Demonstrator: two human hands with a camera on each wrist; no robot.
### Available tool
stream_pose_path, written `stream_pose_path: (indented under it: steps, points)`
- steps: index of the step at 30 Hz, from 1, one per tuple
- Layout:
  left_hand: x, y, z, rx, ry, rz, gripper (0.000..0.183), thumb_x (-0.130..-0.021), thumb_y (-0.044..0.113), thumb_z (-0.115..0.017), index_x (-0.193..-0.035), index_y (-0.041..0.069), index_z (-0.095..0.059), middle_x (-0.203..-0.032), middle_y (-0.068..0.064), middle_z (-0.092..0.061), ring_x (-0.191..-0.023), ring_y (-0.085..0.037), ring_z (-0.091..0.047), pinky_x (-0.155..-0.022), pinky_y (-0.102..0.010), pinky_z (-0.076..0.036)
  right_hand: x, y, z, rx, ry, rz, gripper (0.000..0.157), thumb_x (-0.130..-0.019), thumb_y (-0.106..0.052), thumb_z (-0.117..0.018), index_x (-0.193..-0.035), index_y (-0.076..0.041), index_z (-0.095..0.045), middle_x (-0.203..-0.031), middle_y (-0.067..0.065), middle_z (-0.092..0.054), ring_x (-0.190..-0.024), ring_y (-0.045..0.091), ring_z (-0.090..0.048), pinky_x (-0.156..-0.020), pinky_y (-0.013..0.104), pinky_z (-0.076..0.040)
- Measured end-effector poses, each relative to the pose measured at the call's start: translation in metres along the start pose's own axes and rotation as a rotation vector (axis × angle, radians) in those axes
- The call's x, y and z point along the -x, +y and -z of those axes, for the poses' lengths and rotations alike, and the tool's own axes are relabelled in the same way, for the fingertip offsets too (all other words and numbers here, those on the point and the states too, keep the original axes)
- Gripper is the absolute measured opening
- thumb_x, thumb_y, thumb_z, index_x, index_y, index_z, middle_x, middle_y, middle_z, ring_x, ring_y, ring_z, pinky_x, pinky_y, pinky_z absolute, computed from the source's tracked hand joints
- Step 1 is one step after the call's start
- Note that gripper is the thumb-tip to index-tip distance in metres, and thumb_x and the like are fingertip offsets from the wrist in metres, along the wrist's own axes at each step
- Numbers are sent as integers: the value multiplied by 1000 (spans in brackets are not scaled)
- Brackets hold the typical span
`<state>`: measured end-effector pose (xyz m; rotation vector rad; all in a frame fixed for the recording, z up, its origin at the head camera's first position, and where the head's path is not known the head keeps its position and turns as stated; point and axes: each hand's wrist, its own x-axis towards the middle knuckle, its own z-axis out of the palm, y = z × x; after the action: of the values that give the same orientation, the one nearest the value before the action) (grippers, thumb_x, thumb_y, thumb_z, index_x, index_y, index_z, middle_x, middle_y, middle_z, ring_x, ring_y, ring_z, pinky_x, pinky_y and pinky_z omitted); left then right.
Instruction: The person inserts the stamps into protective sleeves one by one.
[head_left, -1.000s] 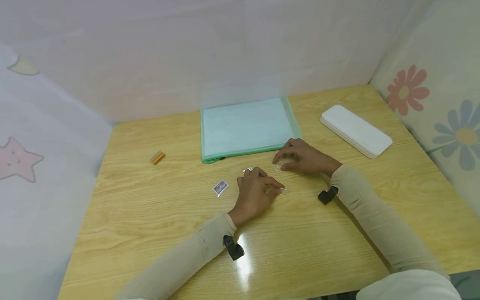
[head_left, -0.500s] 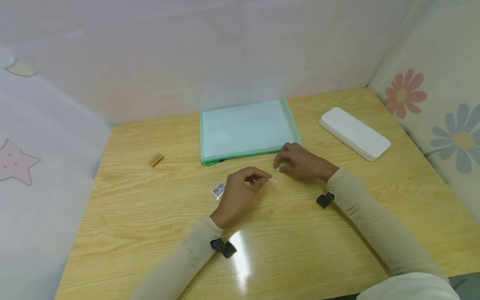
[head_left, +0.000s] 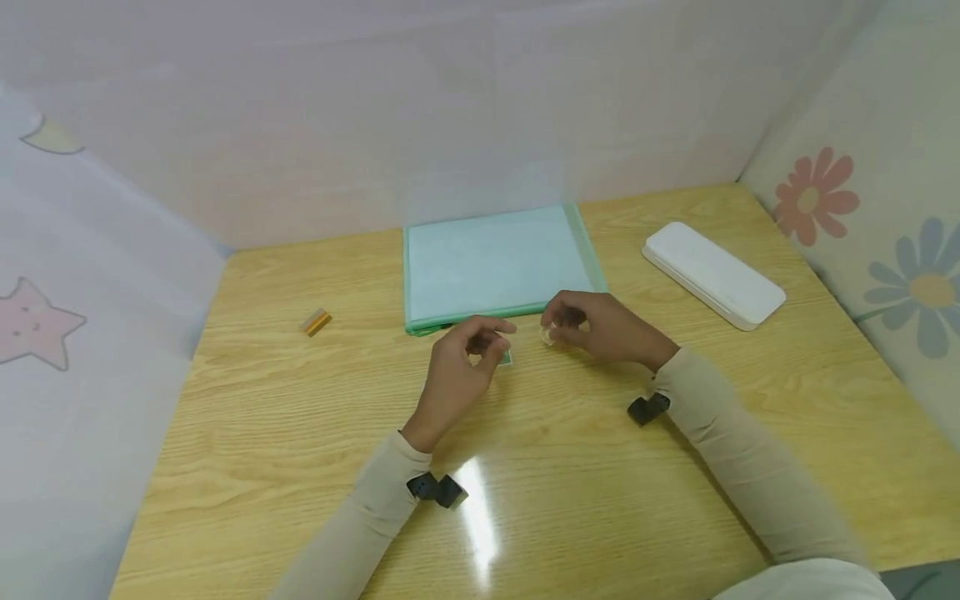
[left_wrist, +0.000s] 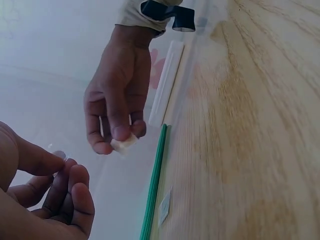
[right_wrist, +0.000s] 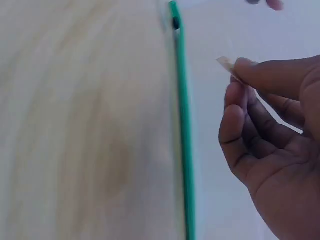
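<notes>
Right hand (head_left: pixel 600 329) pinching a crumpled clear wrapper (left_wrist: pixel 124 145); left hand (head_left: pixel 456 367) pinching a see-through scrap (left_wrist: pixel 68 157); light fingertip pressure, edges only, suits both!

The left of the hands (head_left: pixel 454 367) has shifted leftward (a green card (head_left: pixel 506 359) now shows).

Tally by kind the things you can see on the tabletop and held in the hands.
Green-edged folder: 1
White case: 1
Small striped block: 1
Small flat card: 1
Small held pieces: 2
Total in sight: 6 (anything hidden uncounted)
</notes>
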<state>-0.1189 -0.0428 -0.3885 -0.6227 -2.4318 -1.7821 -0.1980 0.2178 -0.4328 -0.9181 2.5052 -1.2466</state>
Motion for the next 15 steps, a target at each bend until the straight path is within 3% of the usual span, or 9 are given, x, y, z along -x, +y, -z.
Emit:
stream_pose_path:
  steps: [3, 7, 11, 15]
  points:
    - [-2, -7, 0, 12, 16, -7, 14, -100, 5, -63, -111, -1, -68, -104, -14, -68, -84, -27, -64, -77, -44, -53, -3, -13, 2, -60, 86, 37, 29, -98, -24, -69, -125, -22, -61, -100, -5, -64, -90, 13, -63, -82, 38, -53]
    - [-6, -25, -1, 22, 48, -29, 14, -101, 16, -64, -109, 6, -69, -103, -6, -69, -83, -20, -64, -75, -39, -54, -6, -47, 6, -99, 214, 82, 30, -98, -16, -68, -128, -20, -63, -96, 1, -63, -85, 17, -59, -78, 36, -50]
    - [-9, -34, 0, 39, 80, -45, 13, -100, 25, -66, -108, 16, -69, -103, 3, -67, -85, -16, -64, -76, -37, -53, -9, -86, 10, -127, 303, 130, 22, -97, -4, -67, -119, -8, -66, -102, 9, -65, -83, 23, -54, -75, 34, -47]
    - [-10, -35, 2, 55, 107, -75, 10, -99, 26, -67, -106, 19, -68, -103, 5, -65, -85, -17, -62, -74, -38, -52, -10, -110, 10, -152, 329, 183, 23, -97, 4, -63, -119, 0, -64, -108, 15, -64, -87, 28, -56, -78, 33, -49]
